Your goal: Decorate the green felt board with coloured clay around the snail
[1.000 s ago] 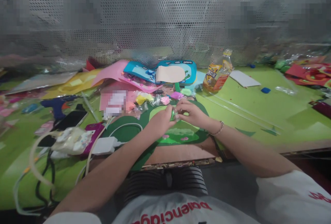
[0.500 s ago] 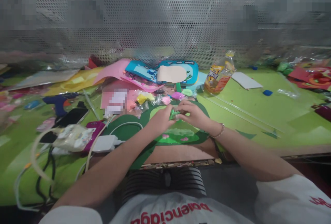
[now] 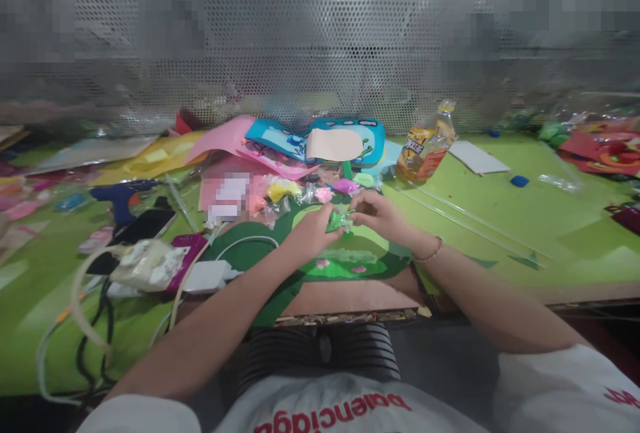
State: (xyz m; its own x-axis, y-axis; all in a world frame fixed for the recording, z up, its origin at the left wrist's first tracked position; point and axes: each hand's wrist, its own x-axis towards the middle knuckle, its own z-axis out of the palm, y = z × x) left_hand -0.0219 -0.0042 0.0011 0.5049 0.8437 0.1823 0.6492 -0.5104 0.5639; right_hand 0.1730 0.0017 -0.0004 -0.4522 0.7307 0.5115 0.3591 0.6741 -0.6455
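Observation:
My left hand (image 3: 316,232) is closed around a lump of green modelling clay (image 3: 334,222) in a clear plastic wrapper. Close beside it, the thumb and fingers of my right hand (image 3: 373,214) pinch a small bit of green clay (image 3: 351,212) at the wrapper's edge. Whether that bit is still joined to the lump cannot be made out. Both hands hover over a dark and light green cut-out sheet (image 3: 367,236) with small pink pieces on it. Just beyond lie wrapped clay lumps: yellow (image 3: 283,189), pink (image 3: 323,194) and purple (image 3: 345,185).
A drink bottle (image 3: 424,150) stands behind on the right, by a white card (image 3: 479,157). Clear sticks (image 3: 480,223) lie on the green tabletop. At left are a glue gun (image 3: 120,196), a phone (image 3: 147,225), a white charger (image 3: 207,276) and tangled cables. Mesh (image 3: 320,33) rises behind.
My right hand has drawn slightly up and away from the left, with a green bit now showing at its fingertips. More of the wrapped clay in my left hand shows.

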